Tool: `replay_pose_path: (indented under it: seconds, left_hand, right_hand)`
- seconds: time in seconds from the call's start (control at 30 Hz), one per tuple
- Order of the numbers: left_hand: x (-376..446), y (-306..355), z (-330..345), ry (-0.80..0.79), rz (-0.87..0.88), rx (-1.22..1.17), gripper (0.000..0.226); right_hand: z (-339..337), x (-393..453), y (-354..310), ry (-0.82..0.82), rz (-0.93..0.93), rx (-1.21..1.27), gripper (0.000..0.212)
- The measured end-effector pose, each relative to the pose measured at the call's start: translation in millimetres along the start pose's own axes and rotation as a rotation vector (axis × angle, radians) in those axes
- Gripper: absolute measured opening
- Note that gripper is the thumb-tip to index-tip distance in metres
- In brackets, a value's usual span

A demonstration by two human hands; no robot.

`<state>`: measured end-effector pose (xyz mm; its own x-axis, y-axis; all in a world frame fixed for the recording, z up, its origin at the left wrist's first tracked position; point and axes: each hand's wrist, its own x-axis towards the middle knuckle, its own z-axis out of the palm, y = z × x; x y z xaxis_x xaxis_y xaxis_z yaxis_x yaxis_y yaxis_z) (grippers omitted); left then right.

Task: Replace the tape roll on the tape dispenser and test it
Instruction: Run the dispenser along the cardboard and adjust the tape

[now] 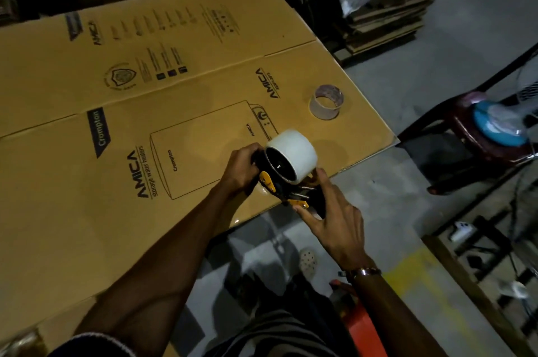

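Dim storage space surrounds us, with stacked cardboard (387, 16) far right and a dark red chair (477, 135) at the right edge. Across the grey floor (454, 45) lies a large flattened carton (122, 112) printed with AMICA and Crompton. We hold the black-and-yellow tape dispenser (286, 186) over the carton's near right edge, and the full white tape roll (292, 158) sits on its hub. Our left hand (243, 171) is clamped around the dispenser's left end. Our right hand (334, 218) has its fingers spread, touching the right end and the roll's underside. Farther right on the carton stands an almost spent roll core (326, 102), well apart from the dispenser.
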<state>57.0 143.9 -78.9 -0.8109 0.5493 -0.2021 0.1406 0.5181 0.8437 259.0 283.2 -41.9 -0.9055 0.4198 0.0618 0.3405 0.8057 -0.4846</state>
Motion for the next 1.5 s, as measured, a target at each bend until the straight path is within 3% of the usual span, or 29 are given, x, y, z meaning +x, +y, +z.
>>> replay_pose_path:
  seconds: [0.13, 0.3, 0.4, 0.57, 0.63, 0.73, 1.0, 1.33, 1.5]
  left_hand:
    - [-8.3, -6.4, 6.2, 0.058, 0.113, 0.017, 0.02]
    - [-10.3, -17.9, 9.1, 0.137, 0.307, 0.208, 0.018]
    - [-7.6, -23.9, 2.8, 0.114, 0.329, 0.244, 0.028]
    - [-20.7, -32.1, 2.8, 0.241, 0.312, 0.303, 0.016]
    - [-29.9, -46.6, -1.7, 0.19, 0.349, 0.452, 0.029]
    - [-42.0, -68.0, -10.9, -0.054, 0.562, 0.777, 0.056]
    - [-23.2, -63.9, -21.4, -0.322, 0.625, 0.985, 0.076]
    - [-17.0, -51.4, -22.6, -0.267, 0.711, 0.995, 0.066]
    - [-22.8, -53.8, -12.3, -0.251, 0.636, 1.019, 0.081]
  right_hand:
    - [5.6, -5.6, 2.9, -0.017, -0.009, -0.017, 0.091]
    - [8.5, -8.4, 5.4, -0.058, -0.014, -0.071, 0.09]
    - [7.5, -7.6, 8.0, -0.087, -0.009, -0.079, 0.088]
    - [5.9, -8.2, 9.5, -0.117, -0.002, -0.071, 0.09]
    - [5.3, -8.2, 9.5, -0.114, -0.01, -0.072, 0.09]
    - [6.1, -8.7, 10.4, -0.118, -0.013, -0.068, 0.091]
    - [8.2, -7.5, 13.3, -0.124, -0.038, -0.069, 0.095]
    - [1.7, -9.4, 4.3, -0.163, -0.006, 0.013, 0.096]
    - [6.2, -6.7, 1.5, -0.22, 0.095, 0.002, 0.099]
